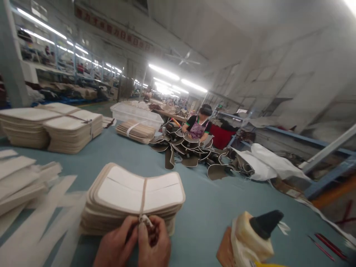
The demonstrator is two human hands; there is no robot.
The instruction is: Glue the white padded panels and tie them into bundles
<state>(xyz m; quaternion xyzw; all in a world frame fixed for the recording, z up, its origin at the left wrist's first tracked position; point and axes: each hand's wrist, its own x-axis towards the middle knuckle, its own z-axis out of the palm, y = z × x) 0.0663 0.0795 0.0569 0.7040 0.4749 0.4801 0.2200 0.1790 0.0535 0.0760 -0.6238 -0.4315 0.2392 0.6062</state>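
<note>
A thick stack of beige cut pieces with white panels (119, 189) lies in front of me, bowed in the middle. A narrow tan cloth strip (144, 194) runs around its middle. At the stack's near edge, my left hand (118, 239) pinches the strip where it bunches into a knot or twist. My right hand (155, 239) is closed beside it, thumb and fingers pressed on the same bunched, whitish end. Both hands touch each other, and the fingers partly hide the knot.
Tied stacks (69, 131) stand at the left back, near loose pale strips (25, 185). A banded bundle (136, 131) sits by a clear bin (136, 111). Dark curved pieces (189, 150) are heaped before a co-worker (197, 128). A glue bottle (250, 237) and red pens (330, 244) lie right.
</note>
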